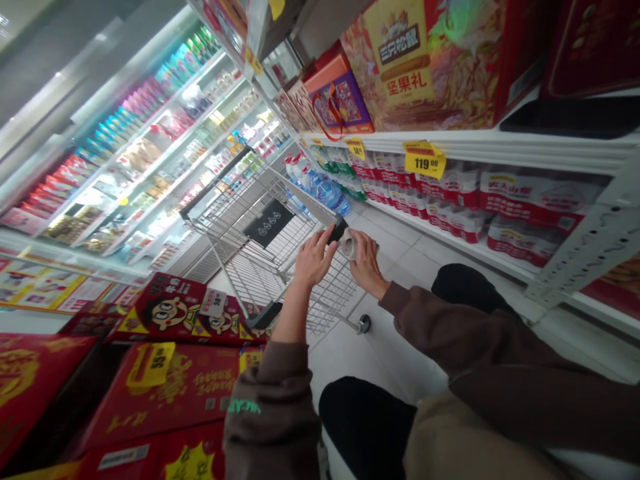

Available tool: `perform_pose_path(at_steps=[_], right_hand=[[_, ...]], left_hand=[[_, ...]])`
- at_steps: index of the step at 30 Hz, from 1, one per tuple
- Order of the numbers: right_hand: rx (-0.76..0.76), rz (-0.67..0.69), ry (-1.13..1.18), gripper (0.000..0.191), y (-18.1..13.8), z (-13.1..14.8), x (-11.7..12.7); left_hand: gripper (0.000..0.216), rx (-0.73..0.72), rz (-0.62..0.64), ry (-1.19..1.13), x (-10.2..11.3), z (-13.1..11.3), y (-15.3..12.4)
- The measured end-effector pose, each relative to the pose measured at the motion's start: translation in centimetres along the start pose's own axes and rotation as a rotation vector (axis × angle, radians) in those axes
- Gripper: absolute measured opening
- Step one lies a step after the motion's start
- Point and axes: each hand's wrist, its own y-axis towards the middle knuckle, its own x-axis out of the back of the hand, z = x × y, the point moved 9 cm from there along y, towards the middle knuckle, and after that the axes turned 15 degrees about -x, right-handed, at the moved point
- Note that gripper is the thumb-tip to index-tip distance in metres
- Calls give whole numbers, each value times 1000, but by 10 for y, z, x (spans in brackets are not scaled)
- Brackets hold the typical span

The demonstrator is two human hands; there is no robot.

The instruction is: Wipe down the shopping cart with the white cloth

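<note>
A wire shopping cart [260, 260] stands in a shop aisle in front of me, with nothing visible in its basket. My left hand [314, 257] is curled over the black end of the cart's handle bar [338, 230]. My right hand [366, 263] is closed round the pale grey cap [349, 243] at the same end of that bar. Both sleeves are brown, and my dark trouser legs show below.
Stacked red gift boxes [165, 387] crowd the near left. A lit chiller [150, 153] lines the far left. On the right, shelves [500, 143] hold gift boxes above and shrink-wrapped bottled water [465, 193] below, with yellow price tags. The floor is pale tile [400, 253].
</note>
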Motion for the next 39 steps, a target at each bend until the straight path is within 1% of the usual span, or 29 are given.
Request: perform_pose_path(at_steps=[2, 4, 6, 8, 9, 10, 12, 14, 16, 18, 19, 21, 23, 25, 27, 29, 31, 32, 34, 36, 37, 39], right_hand=[[102, -7, 6, 88, -1, 20, 1], [192, 48, -45, 84, -9, 25, -9], [221, 142, -133, 74, -22, 11, -25], [191, 234, -217, 66, -35, -14, -39], [166, 261, -244, 64, -40, -25, -43], [139, 267, -255, 62, -42, -33, -44], [97, 212, -228, 62, -40, -35, -40], [90, 109, -159, 64, -31, -22, -32], [134, 49, -101, 63, -23, -2, -29], [189, 66, -99, 61, -19, 12, -33], [202, 94, -122, 58, -20, 12, -37], [192, 165, -199, 55, -23, 2, -42], [164, 221, -276, 52, -26, -13, -42], [131, 198, -303, 51, -23, -18, -34], [120, 105, -265, 50, -14, -8, -23], [146, 36, -205, 50, -5, 12, -18], [196, 48, -177, 47, -1, 26, -23], [207, 73, -187, 45, -2, 27, -28], [194, 140, -243, 42, -7, 16, -37], [153, 204, -309, 43, -17, -6, -42], [133, 220, -325, 44, -21, -15, -42], [106, 188, -308, 47, -24, -22, -34]], left_hand=[[56, -44, 0, 78, 4, 7, -13], [55, 22, 24, 118, 4, 21, -31], [57, 145, 80, 74, -3, 36, -48], [58, 236, 117, 7, -11, 44, -58], [59, 256, 118, -12, -13, 45, -60], [59, 259, 114, -19, -14, 44, -59], [58, 247, 100, -6, -14, 42, -54], [58, 230, 88, 29, -15, 39, -49], [58, 211, 32, 109, -14, 34, -46], [58, 209, -71, 219, -11, 27, -47], [59, 214, -124, 271, -11, 23, -49], [62, 221, -193, 341, -12, 16, -52], [65, 223, -207, 359, -16, 12, -53], [65, 240, -201, 346, -18, 13, -52], [63, 260, -196, 326, -17, 14, -51], [62, 266, -191, 318, -14, 14, -50], [61, 267, -188, 322, -12, 12, -49], [61, 266, -187, 327, -12, 11, -49], [61, 262, -182, 335, -12, 10, -50], [61, 262, -178, 337, -12, 9, -50], [61, 264, -176, 336, -12, 9, -50], [62, 275, -174, 329, -13, 9, -50]])
